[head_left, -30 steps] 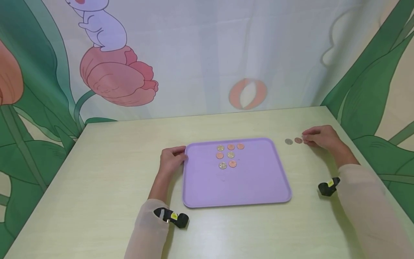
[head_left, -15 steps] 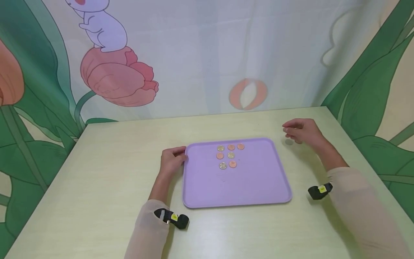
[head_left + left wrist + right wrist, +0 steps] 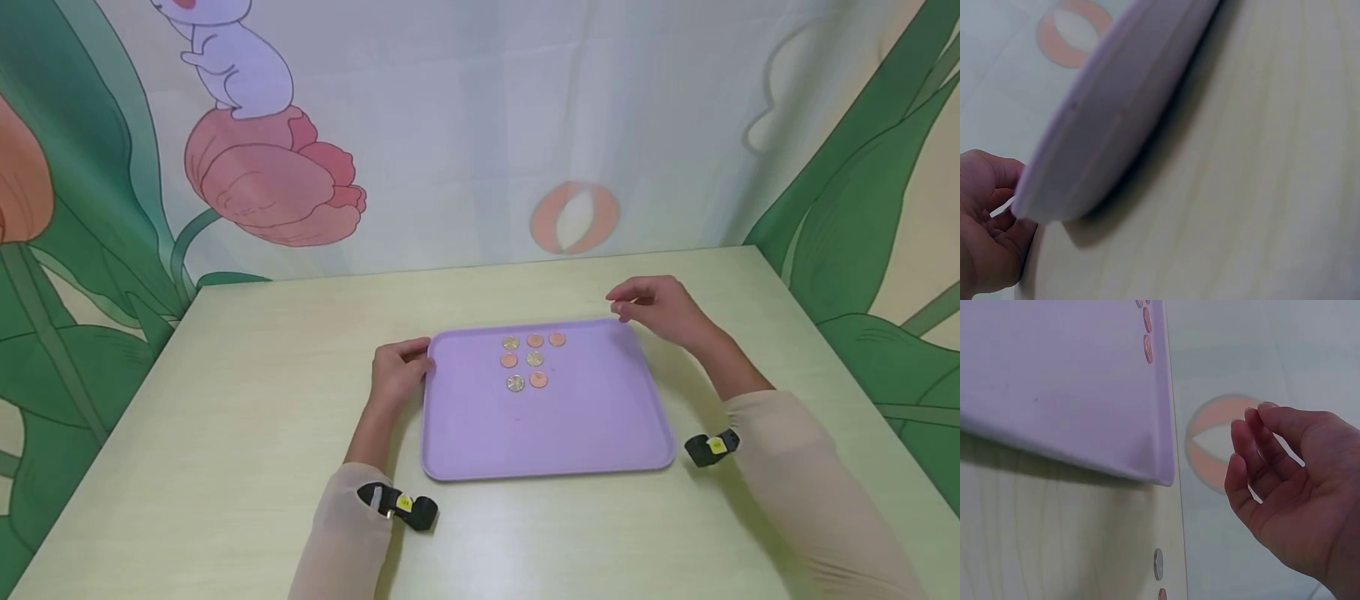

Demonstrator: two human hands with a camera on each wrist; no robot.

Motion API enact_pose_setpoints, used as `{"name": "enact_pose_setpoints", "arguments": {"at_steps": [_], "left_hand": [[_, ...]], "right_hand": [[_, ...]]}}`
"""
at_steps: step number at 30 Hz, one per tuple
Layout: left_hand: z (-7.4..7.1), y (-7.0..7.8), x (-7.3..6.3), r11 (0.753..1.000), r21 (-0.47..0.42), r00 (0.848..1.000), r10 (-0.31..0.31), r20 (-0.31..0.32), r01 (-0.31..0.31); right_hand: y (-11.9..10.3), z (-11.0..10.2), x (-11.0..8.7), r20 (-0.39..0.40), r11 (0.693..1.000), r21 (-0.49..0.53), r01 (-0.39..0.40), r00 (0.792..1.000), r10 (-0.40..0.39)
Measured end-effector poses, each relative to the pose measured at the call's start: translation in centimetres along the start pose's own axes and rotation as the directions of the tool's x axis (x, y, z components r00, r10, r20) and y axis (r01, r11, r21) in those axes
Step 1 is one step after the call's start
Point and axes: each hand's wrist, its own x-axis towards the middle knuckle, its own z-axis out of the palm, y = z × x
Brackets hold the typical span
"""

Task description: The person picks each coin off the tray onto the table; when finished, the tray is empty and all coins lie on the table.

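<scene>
A shallow lilac tray (image 3: 592, 425) lies on the table, carrying several silver-coloured coins (image 3: 515, 383) and copper coins (image 3: 538, 379) in short rows towards its far side. My left hand (image 3: 397, 371) holds the tray's far left corner; in the left wrist view its fingers meet the rim. Just above the tray's far right corner hovers my right hand (image 3: 663, 308), thumb and index fingertips together in a pinch. A small pale glint shows at those fingertips, apparently a coin, mostly hidden by them. The right wrist view shows the fingertips (image 3: 1266, 406) from the palm side.
Beyond the tray's right side, in the right wrist view, a silver-coloured coin (image 3: 1158, 564) and a copper coin (image 3: 1162, 594) lie on the table; the right hand hides them in the head view. A patterned curtain (image 3: 450, 150) hangs behind the pale table (image 3: 285, 383).
My right hand has lifted from beside the loose coins at the right and moved left to the tray's far right corner. The left hand and the tray have stayed put.
</scene>
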Motion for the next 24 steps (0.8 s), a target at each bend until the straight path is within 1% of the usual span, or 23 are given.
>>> {"name": "enact_pose_setpoints", "arguments": {"at_steps": [4, 9, 13, 18, 24], "left_hand": [[-0.1, 0.0, 0.0, 1.0, -0.002, 1.0, 0.004, 0.004, -0.004], [0.0, -0.2, 0.0, 1.0, -0.009, 1.0, -0.001, 0.005, 0.001], [0.0, -0.4, 0.1, 1.0, -0.009, 1.0, 0.005, -0.001, -0.005], [0.0, -0.3, 0.0, 1.0, -0.008, 1.0, 0.0, -0.004, 0.0], [0.0, -0.2, -0.1, 1.0, -0.007, 1.0, 0.008, -0.006, -0.008]], "right_hand": [[-0.1, 0.8, 0.5, 0.017, 0.999, 0.016, 0.03, 0.999, -0.03], [-0.5, 1.9, 1.2, 0.072, 0.999, 0.014, 0.04, 0.997, -0.041], [-0.7, 3.0, 2.1, 0.116, 0.998, -0.042, 0.05, 0.992, -0.045], [-0.6, 4.2, 3.3, 0.179, 0.985, -0.136, 0.109, 0.98, -0.083], [-0.6, 5.4, 3.8, 0.239, 0.981, -0.144, 0.132, 0.966, -0.095]]}}
